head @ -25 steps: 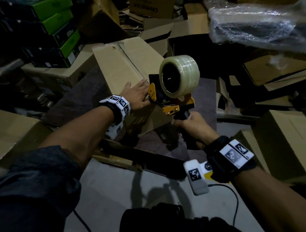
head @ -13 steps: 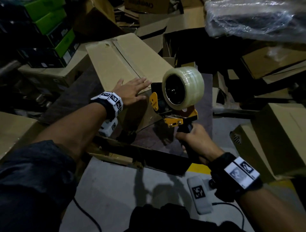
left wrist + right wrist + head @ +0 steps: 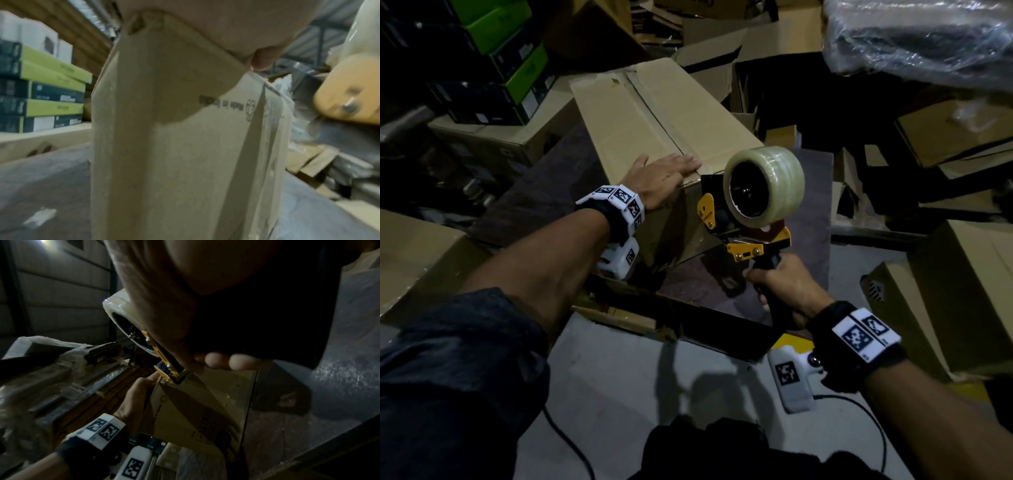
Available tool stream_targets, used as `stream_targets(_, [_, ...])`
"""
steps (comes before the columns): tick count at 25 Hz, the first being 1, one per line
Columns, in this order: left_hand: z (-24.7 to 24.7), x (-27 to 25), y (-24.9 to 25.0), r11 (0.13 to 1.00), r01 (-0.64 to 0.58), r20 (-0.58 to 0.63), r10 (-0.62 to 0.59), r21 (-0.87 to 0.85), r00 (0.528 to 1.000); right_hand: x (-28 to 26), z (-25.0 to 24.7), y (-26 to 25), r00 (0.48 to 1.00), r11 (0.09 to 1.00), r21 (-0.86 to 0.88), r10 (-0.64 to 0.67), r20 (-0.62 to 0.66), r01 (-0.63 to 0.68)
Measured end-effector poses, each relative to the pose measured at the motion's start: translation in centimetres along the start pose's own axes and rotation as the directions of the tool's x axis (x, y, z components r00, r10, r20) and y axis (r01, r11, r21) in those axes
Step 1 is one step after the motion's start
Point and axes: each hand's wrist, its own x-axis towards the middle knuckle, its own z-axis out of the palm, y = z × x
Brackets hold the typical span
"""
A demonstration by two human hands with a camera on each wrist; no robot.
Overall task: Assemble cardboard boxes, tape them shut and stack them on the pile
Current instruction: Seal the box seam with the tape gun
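A long brown cardboard box (image 3: 654, 113) lies on a dark board (image 3: 534, 202), its top flaps meeting along a centre seam. My left hand (image 3: 664, 171) lies flat on the box's near top edge, fingers straight across the seam. From the left wrist view I see the box's near end (image 3: 185, 146) with my palm (image 3: 236, 24) on top. My right hand (image 3: 784, 287) grips the black handle of a yellow tape dispenser (image 3: 750, 222) carrying a clear tape roll (image 3: 767, 185). The dispenser's front sits just off the box's near right corner, also seen in the right wrist view as the dispenser (image 3: 164, 360).
Green and black cartons (image 3: 493, 61) are stacked at the back left on a brown box. Loose cardboard boxes (image 3: 969, 308) crowd the right side, a plastic-wrapped bundle (image 3: 921, 37) hangs at the top right. Grey floor (image 3: 654, 377) and a cable lie near me.
My left hand has slid from the box's near end face up onto its top edge. The tape dispenser has drawn back a little from the box end, towards me and to the right.
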Motion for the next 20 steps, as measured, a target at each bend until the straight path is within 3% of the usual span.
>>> stream_targets(5, [0.5,0.4,-0.9,1.000,0.000,0.015,-0.001,0.004,1.000,1.5,1.4,-0.1,0.977,0.946,0.260,0.161,0.141,-0.193])
stream_targets(10, [0.2,0.4,-0.4,0.999,-0.005,-0.006,0.005,0.041,1.000,-0.6,1.2,7.2,0.936,0.932,0.097,0.347,0.052,-0.351])
stream_targets(14, [0.8,0.4,1.2,0.992,0.041,-0.070,-0.033,0.120,0.997,0.4,0.7,6.8,0.953,0.929,0.219,0.301,0.015,-0.297])
stream_targets(17, [1.9,1.6,3.6,0.967,0.162,-0.137,-0.136,0.199,0.981,0.7,0.7,6.8,0.957,0.922,0.262,0.290,0.019,-0.284])
stream_targets(20, [2.8,1.9,4.3,0.920,0.197,-0.240,-0.117,0.339,0.964,0.3,0.5,7.9,0.950,0.912,0.276,0.310,0.024,-0.305])
